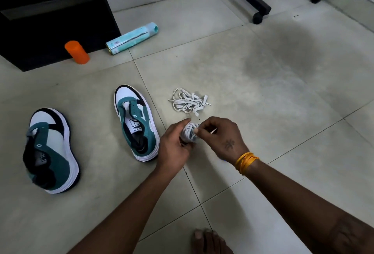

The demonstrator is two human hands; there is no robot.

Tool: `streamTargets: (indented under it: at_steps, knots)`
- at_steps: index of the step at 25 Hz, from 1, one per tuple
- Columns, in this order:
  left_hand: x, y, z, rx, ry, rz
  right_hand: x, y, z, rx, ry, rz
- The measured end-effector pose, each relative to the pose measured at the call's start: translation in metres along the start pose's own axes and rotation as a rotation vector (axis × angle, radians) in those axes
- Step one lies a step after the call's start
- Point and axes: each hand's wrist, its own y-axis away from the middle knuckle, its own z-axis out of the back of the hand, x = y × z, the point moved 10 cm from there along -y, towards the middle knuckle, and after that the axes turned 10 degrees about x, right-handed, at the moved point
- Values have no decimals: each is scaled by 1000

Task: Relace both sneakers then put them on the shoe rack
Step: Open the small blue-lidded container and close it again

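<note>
Unpicking a bundled lace, both sneakers unlaced.

The left hand (175, 146) grips a wadded white shoelace (189, 133) while the right hand (220, 138) pinches a strand of it, the two hands close together just above the floor (263, 91) — by my reading, teasing the bundle loose before any threading starts. Neither sneaker shows a lace in its eyelets, so relacing and the move to the shoe rack are all left to do. Count: two teal-and-white sneakers, the near sneaker (136, 124) just left of the hands and the far sneaker (50, 150) further left; two laces, the second a loose lace pile (189, 102) beyond the hands; one spray can (131, 38) lying down; one orange cap (77, 52).
</note>
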Motion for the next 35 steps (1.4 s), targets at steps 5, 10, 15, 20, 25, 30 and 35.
streamTargets:
  at_steps: [5, 10, 15, 20, 25, 30, 35]
  knots:
    - [-20, 3, 7, 32, -202, -76, -3, -9, -26, 127, -3, -67]
    - [-24, 9, 5, 98, -320, -111, -14, -16, -51, 346, -259, -189]
    - [-25, 3, 8, 9, -285, -118, -24, -25, -51, 286, -414, -229]
    - [18, 4, 12, -70, -57, 132, -36, -23, -34, 157, -602, -251]
    - [34, 9, -3, -76, -161, 210, -52, -22, 9, 25, -616, -252]
    - [42, 15, -12, 25, -296, 266, -61, -33, 33, -55, -33, -136]
    - [36, 16, -13, 79, -297, 270, -63, -35, -7, 164, 460, -36]
